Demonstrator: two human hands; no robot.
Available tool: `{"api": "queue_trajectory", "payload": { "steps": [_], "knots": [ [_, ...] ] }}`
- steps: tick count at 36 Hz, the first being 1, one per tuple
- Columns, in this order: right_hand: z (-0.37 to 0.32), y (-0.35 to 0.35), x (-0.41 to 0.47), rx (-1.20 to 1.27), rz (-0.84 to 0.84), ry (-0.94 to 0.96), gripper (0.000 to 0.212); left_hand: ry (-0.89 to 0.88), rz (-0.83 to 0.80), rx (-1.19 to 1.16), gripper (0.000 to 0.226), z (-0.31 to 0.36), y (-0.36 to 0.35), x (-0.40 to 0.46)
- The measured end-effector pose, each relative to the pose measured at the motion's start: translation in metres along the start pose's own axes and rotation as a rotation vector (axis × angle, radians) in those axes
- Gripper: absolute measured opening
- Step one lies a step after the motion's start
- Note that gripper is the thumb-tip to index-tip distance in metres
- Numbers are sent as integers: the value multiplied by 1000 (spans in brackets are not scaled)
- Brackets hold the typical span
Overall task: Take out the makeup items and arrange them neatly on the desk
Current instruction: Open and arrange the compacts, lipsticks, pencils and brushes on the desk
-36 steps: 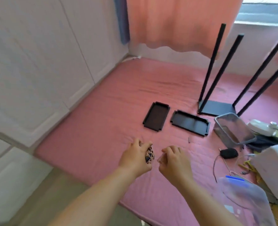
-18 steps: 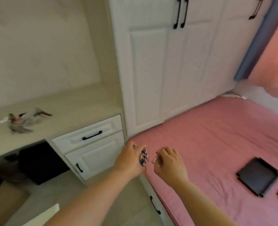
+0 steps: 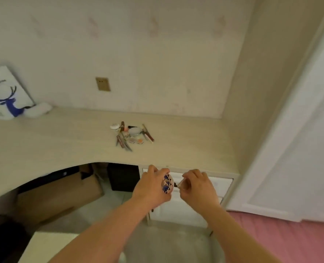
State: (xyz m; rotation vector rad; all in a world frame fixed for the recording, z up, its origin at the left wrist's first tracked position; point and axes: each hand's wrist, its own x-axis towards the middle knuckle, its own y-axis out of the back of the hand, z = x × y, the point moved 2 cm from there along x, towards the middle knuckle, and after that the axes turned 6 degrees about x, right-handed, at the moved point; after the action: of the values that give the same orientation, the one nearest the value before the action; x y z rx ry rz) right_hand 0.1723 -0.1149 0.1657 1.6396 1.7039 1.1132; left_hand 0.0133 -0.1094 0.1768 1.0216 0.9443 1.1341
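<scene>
Both hands are held just short of the desk's front edge, over the drawers, each carrying something for the pile. The left hand curls its fingers around a small patterned item, pale with dark blue marks; what it is cannot be told. It stands roughly upright in the grip, its long axis running up and down in the view and its patterned face turned toward the right hand. That hand pinches a thin, pale stick-like thing between thumb and curled fingers; the visible end points left at the patterned item, the rest is hidden in the fist. The step in hand looks like the carry to the desk. A cluster of makeup already lies well beyond the hands, mid-desk: pencils at crossing angles, small round pots and a compact touching or overlapping, not yet in order. The next move probably calls for reaching forward over the edge, setting both pieces down beside the cluster, then straightening the pencils so they lie parallel. A deer-print bag leans on the wall at far left.
</scene>
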Motion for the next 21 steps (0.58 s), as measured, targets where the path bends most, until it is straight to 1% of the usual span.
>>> {"api": "queue_trajectory", "payload": {
  "steps": [6, 11, 14, 21],
  "knots": [
    [-14, -20, 88, -38, -125, 131, 40, 150, 55, -13, 72, -42, 13, 53],
    [-26, -50, 130, -23, -236, 165, 40, 253, 10, -35, 72, -81, 3, 73],
    [-37, -67, 160, -40, -278, 216, 40, 325, 23, -76, 70, -105, 10, 89],
    [-76, -118, 225, -26, -358, 260, 41, 415, 36, -80, 69, -170, 27, 132]
  ]
}}
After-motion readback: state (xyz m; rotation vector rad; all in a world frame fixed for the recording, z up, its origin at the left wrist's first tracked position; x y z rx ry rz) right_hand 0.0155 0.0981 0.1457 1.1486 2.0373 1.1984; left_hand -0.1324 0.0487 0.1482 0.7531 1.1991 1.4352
